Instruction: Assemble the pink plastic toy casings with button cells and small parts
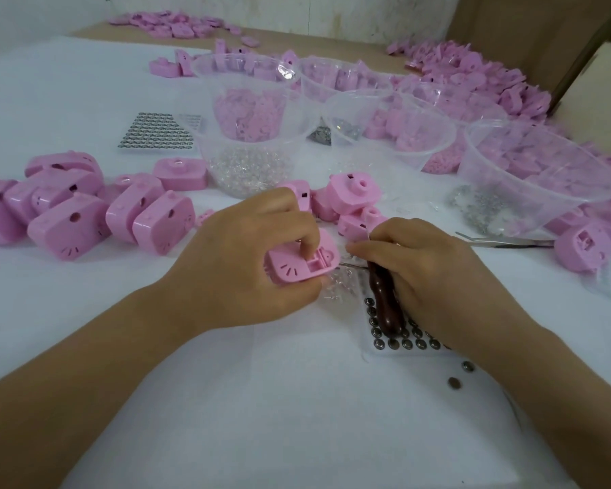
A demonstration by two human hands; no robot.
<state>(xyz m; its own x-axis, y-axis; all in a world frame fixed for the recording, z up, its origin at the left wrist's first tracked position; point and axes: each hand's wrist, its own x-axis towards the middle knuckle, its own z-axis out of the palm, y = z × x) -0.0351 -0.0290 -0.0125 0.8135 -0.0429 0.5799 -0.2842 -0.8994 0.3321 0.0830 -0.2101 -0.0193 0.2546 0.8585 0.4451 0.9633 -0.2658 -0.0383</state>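
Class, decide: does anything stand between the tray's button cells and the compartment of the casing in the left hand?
Yes. Fingers of the left hand sit over the casing's compartment, and the brown tool handle gripped by the right hand lies across the button cells.

Our white table (pixel 67 100) holds many things.
We see pink casings (pixel 67 210) heaped on the left, clear bowls (pixel 209 150) in the middle, a tray of button cells (pixel 367 330) near us, tweezers (pixel 501 238) on the right.
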